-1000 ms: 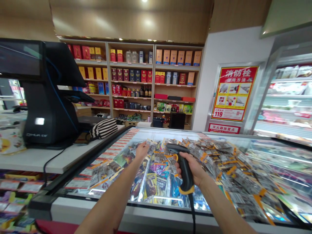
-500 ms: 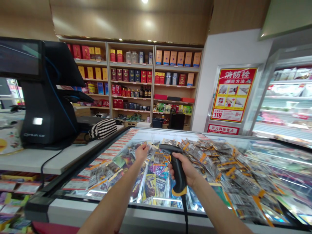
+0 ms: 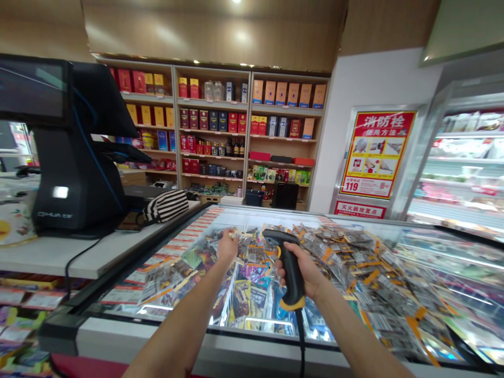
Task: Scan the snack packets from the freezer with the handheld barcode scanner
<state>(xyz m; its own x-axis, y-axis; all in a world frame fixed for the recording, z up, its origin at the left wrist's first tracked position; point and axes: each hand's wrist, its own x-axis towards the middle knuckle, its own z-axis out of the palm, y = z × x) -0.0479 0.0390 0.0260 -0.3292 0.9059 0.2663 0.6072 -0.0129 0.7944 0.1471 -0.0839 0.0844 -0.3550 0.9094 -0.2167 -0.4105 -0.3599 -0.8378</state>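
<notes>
My right hand [image 3: 303, 268] is wrapped around the grip of a black and yellow barcode scanner [image 3: 292, 278], its head pointing left and its cable hanging down in front. My left hand [image 3: 227, 245] is closed in a pinch to the left of the scanner head; what its fingers hold is too small to make out. Small clear packets with orange edges [image 3: 255, 254] lie on the glass between and behind my hands. A big heap of similar packets [image 3: 366, 268] spreads to the right, and a smaller pile [image 3: 167, 278] sits to the left.
Under the glass of the chest freezer [image 3: 157, 332] are colourful bagged goods [image 3: 241, 304]. A black checkout terminal [image 3: 74, 173] and a striped pouch [image 3: 167, 206] stand on the white counter [image 3: 86, 262] at left. Shelves of boxes [image 3: 212, 122] line the back wall.
The scanner and my right hand have shifted slightly right. My left hand has moved a little left and turned slightly, still pinched.
</notes>
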